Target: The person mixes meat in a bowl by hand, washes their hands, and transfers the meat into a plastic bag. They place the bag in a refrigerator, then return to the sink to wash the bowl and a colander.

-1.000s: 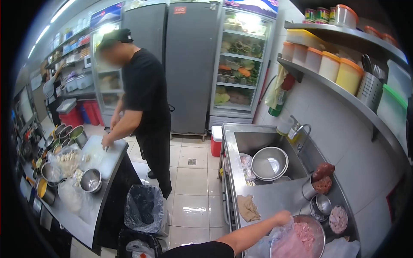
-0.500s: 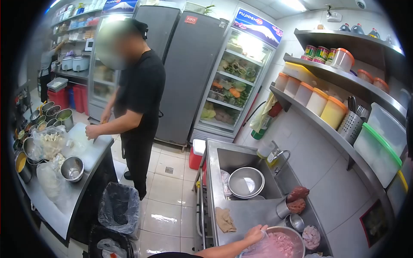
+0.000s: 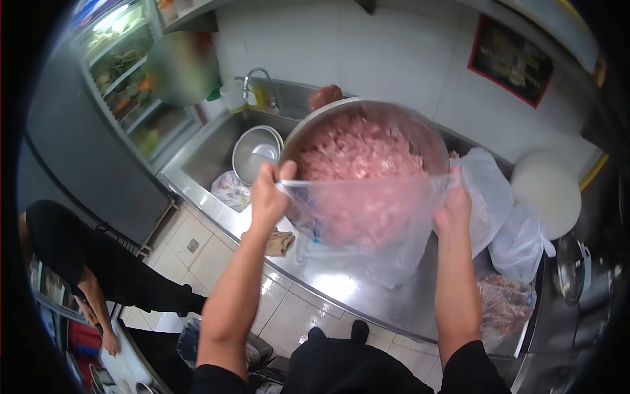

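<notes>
Directly before me a large metal bowl point(image 3: 430, 134) holds a heap of pink, cut raw meat point(image 3: 357, 148). A clear plastic bag point(image 3: 403, 262) is stretched across the bowl's near side, and meat shows through it. My left hand point(image 3: 270, 197) is closed on the bag's top edge at the left, by the bowl's rim. At the right end of that edge, my right hand point(image 3: 454, 207) grips the plastic too. The bag's lower part hangs toward the steel counter point(image 3: 328, 279).
Metal bowls point(image 3: 254, 154) sit in the sink point(image 3: 200, 167) under a faucet point(image 3: 259, 82). A brown cloth point(image 3: 280, 243) lies near the counter's edge. White plastic bags point(image 3: 518, 243) are at right. A co-worker point(image 3: 85, 253) stands at left beside a white cutting board point(image 3: 125, 368).
My view has swung right and down to the counter. Both hands now hold the bag's edge spread wide at the meat bowl; before, one hand showed at the bowl with the plastic.
</notes>
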`<move>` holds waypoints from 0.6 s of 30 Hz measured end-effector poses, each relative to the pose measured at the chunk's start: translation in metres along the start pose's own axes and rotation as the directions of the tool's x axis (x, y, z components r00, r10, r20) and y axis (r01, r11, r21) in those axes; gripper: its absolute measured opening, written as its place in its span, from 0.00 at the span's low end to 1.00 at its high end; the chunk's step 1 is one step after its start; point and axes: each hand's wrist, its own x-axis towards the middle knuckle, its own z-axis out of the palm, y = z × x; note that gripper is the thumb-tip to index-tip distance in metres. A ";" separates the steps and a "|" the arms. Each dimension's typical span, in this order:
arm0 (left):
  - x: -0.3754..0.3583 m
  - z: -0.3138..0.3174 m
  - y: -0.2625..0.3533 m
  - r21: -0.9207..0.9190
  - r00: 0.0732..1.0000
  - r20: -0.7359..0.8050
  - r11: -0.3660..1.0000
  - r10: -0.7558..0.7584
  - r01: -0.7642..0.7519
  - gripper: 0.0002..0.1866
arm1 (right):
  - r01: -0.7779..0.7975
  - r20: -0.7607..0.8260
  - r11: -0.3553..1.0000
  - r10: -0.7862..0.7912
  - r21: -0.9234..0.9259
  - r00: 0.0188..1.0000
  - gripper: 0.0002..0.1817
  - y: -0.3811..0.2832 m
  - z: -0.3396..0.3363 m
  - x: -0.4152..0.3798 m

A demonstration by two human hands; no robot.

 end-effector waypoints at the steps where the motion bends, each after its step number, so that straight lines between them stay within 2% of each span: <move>1: -0.002 -0.001 0.002 0.084 0.997 0.025 0.993 0.078 -0.079 0.26 | 0.025 -0.011 1.000 -0.025 0.008 1.000 0.15 0.000 -0.004 -0.002; 2: 0.005 -0.009 0.007 0.071 0.989 0.126 0.994 0.073 -0.082 0.24 | 0.050 -0.021 0.999 -0.050 0.010 0.999 0.16 -0.002 0.003 -0.001; 4: 0.009 -0.018 0.026 0.139 0.973 0.232 0.990 -0.023 -0.009 0.23 | 0.098 -0.017 0.995 -0.098 0.011 0.995 0.16 -0.005 0.012 0.010; 6: 0.018 -0.020 0.024 0.180 0.952 0.290 0.983 -0.095 0.044 0.21 | 0.130 -0.016 0.992 -0.130 0.001 0.991 0.17 -0.006 0.015 0.015; 7: 0.018 -0.020 0.029 0.144 0.957 0.280 0.989 -0.073 0.033 0.20 | 0.147 -0.065 0.989 -0.148 -0.019 0.987 0.18 -0.006 0.027 0.010; 10: 0.015 -0.022 0.043 0.149 0.930 0.319 0.979 -0.184 0.142 0.19 | 0.125 0.014 0.988 -0.127 0.091 0.992 0.19 0.005 0.008 0.025; 11: 0.012 -0.023 0.054 0.170 0.898 0.339 0.957 -0.280 0.234 0.18 | 0.122 -0.003 0.989 -0.122 0.086 0.992 0.20 0.004 0.008 0.024; 13: 0.009 -0.018 0.045 0.124 0.951 0.287 0.989 -0.113 0.080 0.17 | 0.109 -0.041 0.991 -0.106 0.082 0.994 0.21 0.008 0.008 0.015; 14: 0.008 -0.016 0.039 0.106 0.965 0.260 0.994 -0.032 0.005 0.17 | 0.095 -0.003 0.991 -0.096 0.098 0.995 0.22 0.007 0.010 0.012; 16: 0.005 -0.013 0.033 0.114 0.967 0.255 0.993 -0.015 -0.015 0.18 | 0.064 0.069 0.990 -0.073 0.129 0.995 0.23 0.005 0.010 0.008; 18: -0.001 -0.013 0.031 0.111 0.969 0.243 0.991 0.042 -0.071 0.19 | 0.039 0.070 0.993 -0.047 0.111 0.996 0.28 0.010 -0.004 0.013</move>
